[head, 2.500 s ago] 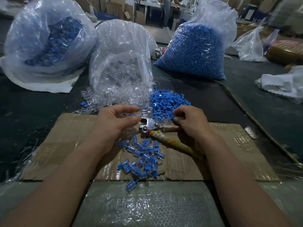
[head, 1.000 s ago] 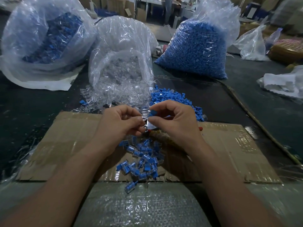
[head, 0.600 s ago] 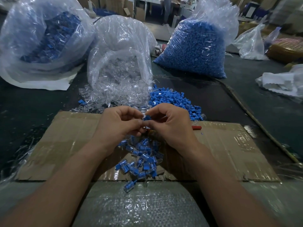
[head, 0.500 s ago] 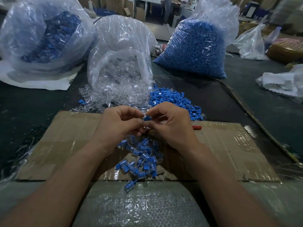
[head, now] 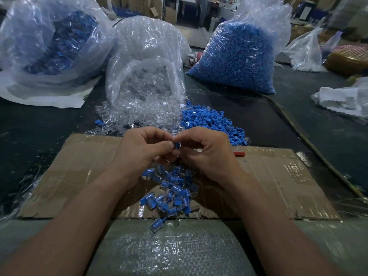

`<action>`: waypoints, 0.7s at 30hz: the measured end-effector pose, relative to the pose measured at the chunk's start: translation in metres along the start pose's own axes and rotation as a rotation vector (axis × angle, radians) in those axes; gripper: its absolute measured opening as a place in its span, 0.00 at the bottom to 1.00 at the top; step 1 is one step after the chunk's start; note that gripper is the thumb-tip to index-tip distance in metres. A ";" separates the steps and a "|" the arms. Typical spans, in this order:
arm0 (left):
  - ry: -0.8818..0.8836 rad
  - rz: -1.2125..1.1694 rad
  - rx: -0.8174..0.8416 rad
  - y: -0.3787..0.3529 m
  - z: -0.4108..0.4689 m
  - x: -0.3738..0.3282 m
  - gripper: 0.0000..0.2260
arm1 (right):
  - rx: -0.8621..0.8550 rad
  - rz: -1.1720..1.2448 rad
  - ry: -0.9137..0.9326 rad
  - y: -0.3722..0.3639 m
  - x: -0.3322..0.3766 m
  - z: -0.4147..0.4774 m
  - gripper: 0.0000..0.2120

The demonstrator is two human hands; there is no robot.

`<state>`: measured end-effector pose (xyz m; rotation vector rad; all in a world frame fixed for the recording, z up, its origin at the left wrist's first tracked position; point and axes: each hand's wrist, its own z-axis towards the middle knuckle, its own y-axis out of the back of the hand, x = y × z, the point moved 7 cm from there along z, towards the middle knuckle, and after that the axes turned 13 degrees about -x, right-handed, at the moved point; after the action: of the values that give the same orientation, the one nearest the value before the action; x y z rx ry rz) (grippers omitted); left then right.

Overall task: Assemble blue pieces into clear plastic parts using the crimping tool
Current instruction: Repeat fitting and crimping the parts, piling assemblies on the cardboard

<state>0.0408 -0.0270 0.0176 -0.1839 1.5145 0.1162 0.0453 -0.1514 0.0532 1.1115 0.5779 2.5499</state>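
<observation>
Where the work is laid out: a dark counter is seen, with a cardboard sheet spread on its near part.
Stock bags: a bag of blue pieces at far right and a bag of clear parts at centre are both well filled, so a great deal is judged to be left. The left bag is seen to hold blue-and-clear items, possibly finished ones.
Loose heaps: spilled clear parts and spilled blue pieces are piled side by side just beyond the cardboard, not yet joined.
Finished pile: a small heap of assembled units is gathered on the cardboard beneath the wrists. Only a small share is judged done.
Left grip: clenched on a single blue piece, which is pinched at the fingertips.
Right grip: the same piece is pinched from the other side.
Crimping tool: only a red handle tip, taken to be the tool's, is shown beside the right grip. It is not held.
Piece in hand: raised above the finished pile. A clear shell seems fitted round it, and crimping is judged not yet done.
</observation>
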 end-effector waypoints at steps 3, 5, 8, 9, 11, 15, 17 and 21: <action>0.022 -0.041 0.018 -0.001 -0.001 0.000 0.06 | -0.032 0.018 0.012 0.002 -0.001 0.001 0.11; 0.042 -0.081 0.016 -0.001 0.000 0.001 0.07 | -0.041 0.052 -0.002 0.004 -0.002 0.001 0.10; 0.060 -0.109 0.025 -0.002 0.000 0.001 0.07 | -0.036 0.088 -0.056 0.004 -0.006 0.001 0.11; 0.059 -0.111 0.034 -0.002 -0.001 0.001 0.07 | -0.033 0.097 -0.072 0.004 -0.007 0.000 0.11; 0.055 -0.118 0.047 -0.003 -0.002 0.002 0.07 | -0.032 0.112 -0.093 0.004 -0.008 0.000 0.11; 0.066 -0.139 0.063 -0.004 -0.002 0.002 0.08 | -0.032 0.137 -0.120 0.004 -0.009 -0.001 0.11; 0.077 -0.134 0.070 -0.004 -0.001 0.003 0.08 | -0.029 0.150 -0.131 0.004 -0.010 -0.001 0.10; 0.083 -0.163 0.054 -0.004 0.000 0.003 0.07 | -0.025 0.198 -0.163 0.003 -0.010 0.000 0.13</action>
<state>0.0414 -0.0306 0.0152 -0.2708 1.5774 -0.0633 0.0515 -0.1579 0.0483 1.4154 0.4130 2.5871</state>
